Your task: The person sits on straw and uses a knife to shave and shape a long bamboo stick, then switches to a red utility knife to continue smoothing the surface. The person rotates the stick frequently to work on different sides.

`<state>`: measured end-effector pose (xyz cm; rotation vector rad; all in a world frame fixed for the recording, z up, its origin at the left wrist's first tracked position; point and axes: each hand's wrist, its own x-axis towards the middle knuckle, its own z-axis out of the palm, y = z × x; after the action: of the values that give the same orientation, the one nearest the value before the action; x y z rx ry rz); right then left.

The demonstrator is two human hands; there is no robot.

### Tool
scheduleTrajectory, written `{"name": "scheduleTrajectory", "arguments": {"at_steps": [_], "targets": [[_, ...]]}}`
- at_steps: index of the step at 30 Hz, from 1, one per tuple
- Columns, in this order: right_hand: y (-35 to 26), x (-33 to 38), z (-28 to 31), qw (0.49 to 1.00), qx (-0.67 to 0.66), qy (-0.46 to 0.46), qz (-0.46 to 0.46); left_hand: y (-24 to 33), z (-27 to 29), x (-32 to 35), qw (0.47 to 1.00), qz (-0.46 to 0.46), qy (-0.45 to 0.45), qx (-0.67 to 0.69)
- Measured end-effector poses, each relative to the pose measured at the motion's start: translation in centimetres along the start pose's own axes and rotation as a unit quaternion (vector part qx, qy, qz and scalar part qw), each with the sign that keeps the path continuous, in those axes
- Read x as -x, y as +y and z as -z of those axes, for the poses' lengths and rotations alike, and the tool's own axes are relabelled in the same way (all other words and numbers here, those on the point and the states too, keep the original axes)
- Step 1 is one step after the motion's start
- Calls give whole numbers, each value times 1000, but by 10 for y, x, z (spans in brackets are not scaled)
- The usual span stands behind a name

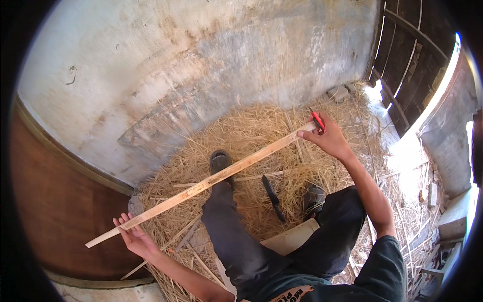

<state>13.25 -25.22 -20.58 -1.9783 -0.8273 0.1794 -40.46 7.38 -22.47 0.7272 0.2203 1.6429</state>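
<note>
A long, pale bamboo strip slants across my lap, its narrow end low at the left and its other end higher at the right. My left hand supports it near the narrow end, with the fingers stretched behind it and partly hidden. At the far end, my right hand pinches the strip between thumb and fingers. The same hand also holds a slim red-and-black tool with a thin dark tip pointing up; its exact kind is unclear. A black knife lies on the ground between my feet.
Straw-like shavings cover the ground around my shoes. A stained wall stands ahead, with a brown panel at the left. Dark wooden boards and rubble are at the right. I sit over a pale seat.
</note>
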Motion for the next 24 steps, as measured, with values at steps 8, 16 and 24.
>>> {"name": "scheduleTrajectory", "arguments": {"at_steps": [8,16,24], "targets": [[45,-42,-18,993,92,-67,13,-50,-85,3,990,-48,-133,-6],[81,-30,-51,956,-79,-253,-129,-66,-211,-109,944,-188,-205,-175],[105,-38,-34,985,-70,-134,-86,-49,-337,-113,816,-170,-376,-404]]}}
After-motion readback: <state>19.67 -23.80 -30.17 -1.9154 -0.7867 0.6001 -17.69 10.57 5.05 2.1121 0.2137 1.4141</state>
